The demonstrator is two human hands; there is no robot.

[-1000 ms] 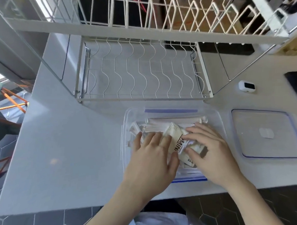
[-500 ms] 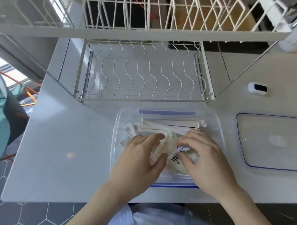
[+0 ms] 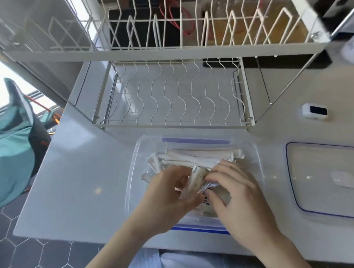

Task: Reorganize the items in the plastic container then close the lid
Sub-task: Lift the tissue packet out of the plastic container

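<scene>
My two hands are together inside the clear plastic container [image 3: 133, 171], which stands open on the white counter [image 3: 79, 177] just in front of the wire dish rack [image 3: 170, 94]. My left hand [image 3: 170, 198] has its fingers curled around a bunch of the small paper packets [image 3: 197, 177], and my right hand [image 3: 234, 194] pinches the same bunch from the other side, so both hands grip it between them. I cannot tell exactly how many packets are in this bunch, because my fingers cover part of it. In the far half of the container, closer to the dish rack, a row of long white sticks [image 3: 197, 157] lies flat, side by side, and some more of them point toward the container's left wall. The lid [image 3: 324, 178] is not on the container; it lies flat on the counter to the right of it, a little apart. Behind the lid, near the right foot of the dish rack, there is a small white device [image 3: 314, 111] with a dark screen. To the left of the container, beyond the edge of the counter, I see some teal cloth [image 3: 10, 151].
</scene>
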